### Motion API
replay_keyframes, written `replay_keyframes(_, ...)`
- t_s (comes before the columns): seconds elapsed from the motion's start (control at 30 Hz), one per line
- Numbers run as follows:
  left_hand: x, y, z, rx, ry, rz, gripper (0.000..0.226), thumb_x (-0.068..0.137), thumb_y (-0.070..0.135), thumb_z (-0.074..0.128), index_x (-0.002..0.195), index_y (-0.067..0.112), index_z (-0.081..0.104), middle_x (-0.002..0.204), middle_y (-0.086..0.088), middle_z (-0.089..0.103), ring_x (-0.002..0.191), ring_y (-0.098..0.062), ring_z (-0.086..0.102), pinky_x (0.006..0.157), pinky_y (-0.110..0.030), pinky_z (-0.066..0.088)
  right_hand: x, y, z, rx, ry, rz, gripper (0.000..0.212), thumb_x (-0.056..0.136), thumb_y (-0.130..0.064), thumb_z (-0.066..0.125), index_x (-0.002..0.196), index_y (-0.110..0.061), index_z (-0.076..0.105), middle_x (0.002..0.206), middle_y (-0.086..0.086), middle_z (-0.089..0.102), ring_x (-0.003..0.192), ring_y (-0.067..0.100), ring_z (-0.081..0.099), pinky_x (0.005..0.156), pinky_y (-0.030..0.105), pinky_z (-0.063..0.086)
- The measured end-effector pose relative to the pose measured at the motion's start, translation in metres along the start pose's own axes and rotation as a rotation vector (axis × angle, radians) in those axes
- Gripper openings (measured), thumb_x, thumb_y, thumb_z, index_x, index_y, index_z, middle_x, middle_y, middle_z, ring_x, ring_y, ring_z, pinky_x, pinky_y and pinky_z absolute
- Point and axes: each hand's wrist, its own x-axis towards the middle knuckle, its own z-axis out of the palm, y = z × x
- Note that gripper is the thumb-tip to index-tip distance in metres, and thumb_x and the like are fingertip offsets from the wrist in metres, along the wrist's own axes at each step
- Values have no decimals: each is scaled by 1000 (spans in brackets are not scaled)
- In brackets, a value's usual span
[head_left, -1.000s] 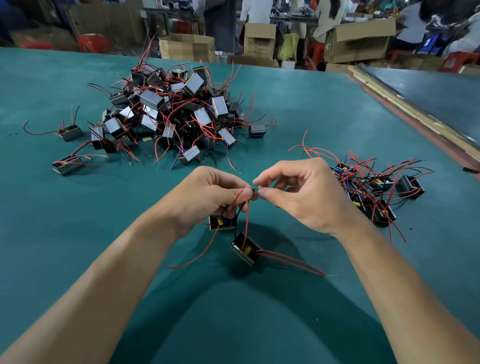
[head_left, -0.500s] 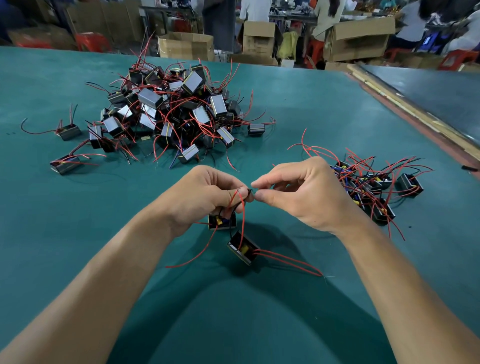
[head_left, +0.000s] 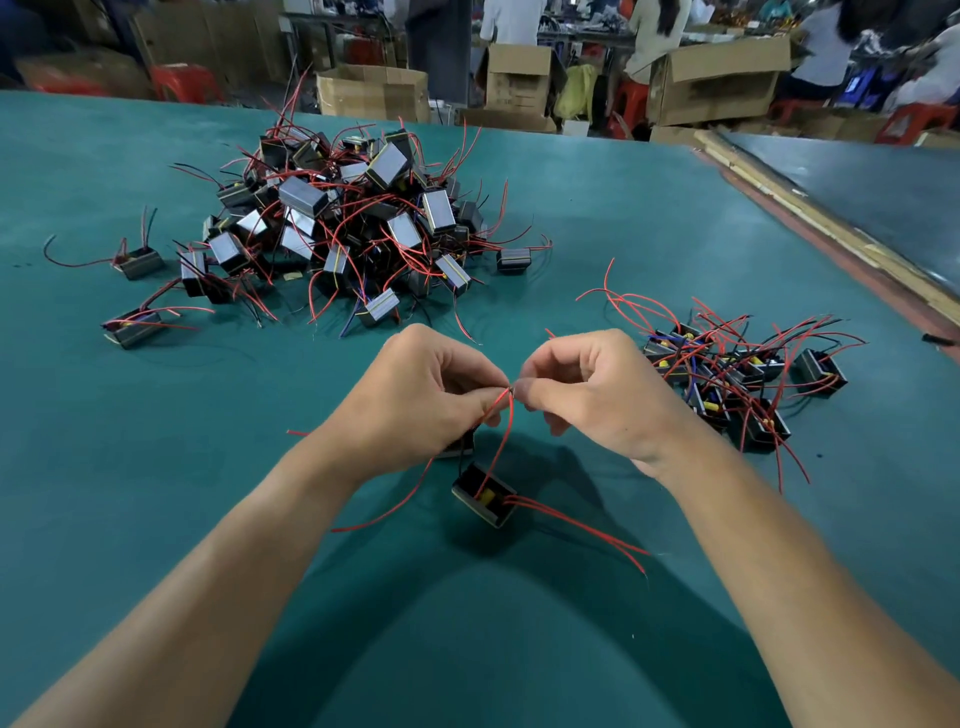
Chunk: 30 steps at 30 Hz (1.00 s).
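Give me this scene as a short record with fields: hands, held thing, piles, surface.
left hand: pinches red wire
right hand: pinches the same wire's top
part: black, at the wire's lower end, below the hands
big pile: far left, black parts with red wires
small pile: right of the hands
table: green

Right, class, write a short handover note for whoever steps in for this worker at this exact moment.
Left hand pinches the red wire near its tip; right hand pinches at the same spot, apparently twisting ends together.
The wire runs down to a black unit below the hands; a second unit sits under the left hand.
Done, probably: the small group at right.
Left: finish this joint, then work through the big pile beyond.
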Motion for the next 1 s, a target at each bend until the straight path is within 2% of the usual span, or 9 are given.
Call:
replay_keyframes(0.1,0,2,-4,-112,-22,-59,25,89,8,70,68,20,74,51,9,63,43,-3,42,43,-14,34,-2,-2,1,-42,45,-158,15,81,-5,75,74,-17,68,65,-6,65,57,12,54,52,33,46)
replay_keyframes(0.2,1,0,-4,-184,-28,-105,19,90,6,67,75,14,76,58,3,67,53,-13,47,52,-22,39,-3,-2,1,-86,48,-234,9,80,-9,72,76,-18,73,70,0,69,56,7,54,55,23,44)
replay_keyframes(0.27,2,-1,-4,-218,-15,-130,18,90,5,67,76,12,76,59,1,68,55,-16,48,56,-26,42,-3,-2,-1,-94,57,-240,11,78,-11,71,78,-22,75,72,0,71,56,6,54,56,20,45)
replay_keyframes(0.43,3,-4,-6,-237,-53,-137,23,89,4,67,72,16,77,60,-2,68,55,-17,48,54,-24,42,-3,0,-1,-138,51,-257,23,79,-10,70,83,-33,75,76,-8,70,57,7,53,55,22,44)
replay_keyframes(0.57,3,-4,-5,-233,-66,-155,24,89,6,68,70,17,77,60,-1,68,53,-16,46,51,-23,40,-1,4,-3,-244,31,-253,20,82,-6,73,82,-26,77,68,-20,65,55,6,53,56,18,42)
replay_keyframes(0.7,3,-3,-4,-215,-44,-178,25,89,8,69,68,19,77,59,-1,68,54,-18,47,55,-27,39,-2,3,-5,-274,41,-246,7,80,-19,77,78,-25,77,68,-14,69,58,21,60,54,29,46)
replay_keyframes(0.77,3,-3,-3,-193,-26,-186,25,88,9,69,67,19,77,58,0,68,54,-18,48,56,-28,39,-2,2,-6,-271,41,-242,8,79,-22,74,73,-27,76,67,-10,70,57,17,60,55,29,47)
replay_keyframes(0.87,3,-2,-1,-157,-11,-185,22,88,10,70,68,16,76,58,0,69,57,-20,47,59,-33,39,-1,3,-7,-295,33,-224,14,82,-17,74,70,-23,73,63,-5,68,55,5,54,55,24,45)
replay_keyframes(1.0,2,-1,-2,-158,-13,-186,22,89,9,69,70,14,76,58,-1,68,57,-20,46,61,-35,39,-2,2,-5,-309,8,-211,16,87,-14,72,71,-20,73,64,-1,68,56,6,53,56,23,45)
